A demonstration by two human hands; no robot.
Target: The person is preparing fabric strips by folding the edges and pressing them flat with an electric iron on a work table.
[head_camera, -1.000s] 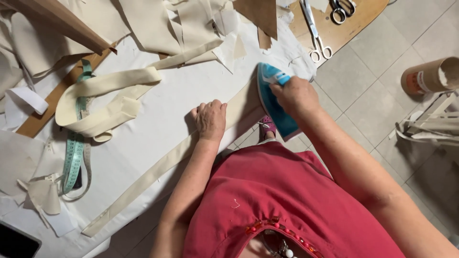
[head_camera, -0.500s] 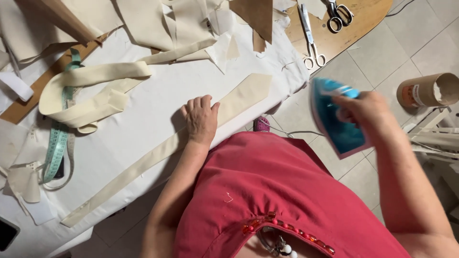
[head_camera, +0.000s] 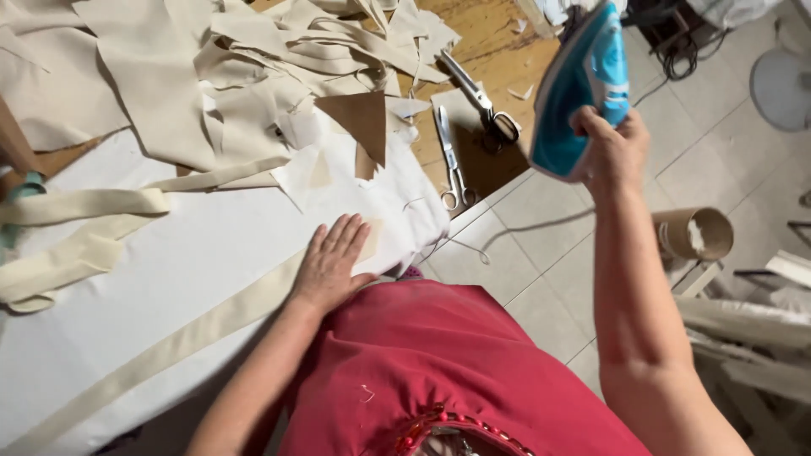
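The blue and white clothes iron (head_camera: 583,93) is up in the air at about 1 o'clock in the view, off the table and over the tiled floor (head_camera: 541,253), its soleplate tilted toward the table side. The right hand (head_camera: 612,148) holds it from below: the grip is wrapped tight around the handle, fingers pressed together about it, the forearm rising straight up from 5 o'clock.

The left hand (head_camera: 334,262) lies flat near the middle of the view, palm down, its grip spread with the fingers fanned toward 12 o'clock. It rests on the end of a long cream fabric strip (head_camera: 177,342), which runs from under the palm away toward 8 o'clock across the white cloth (head_camera: 194,253) that covers the table (head_camera: 498,51). The hand pins the strip rather than pinching it.

At 9 o'clock from the left hand lie folded cream bands (head_camera: 76,228), loosely looped on the white cloth. At 11 to 12 o'clock is a heap of beige fabric pieces (head_camera: 169,76), with a brown paper triangle (head_camera: 363,118) on its near edge. At 1 o'clock from the left hand, on the bare wooden table corner, lie two pairs of scissors: a smaller pair (head_camera: 449,160) close to the cloth's edge and a larger pair (head_camera: 481,101) just beyond it, the two nearly touching.

On the floor at 3 o'clock, below the raised iron, lies a cardboard tube (head_camera: 693,232) on its side. A thin cord (head_camera: 507,228) trails over the tiles from the table edge. The person's red top (head_camera: 439,363) fills the bottom centre.
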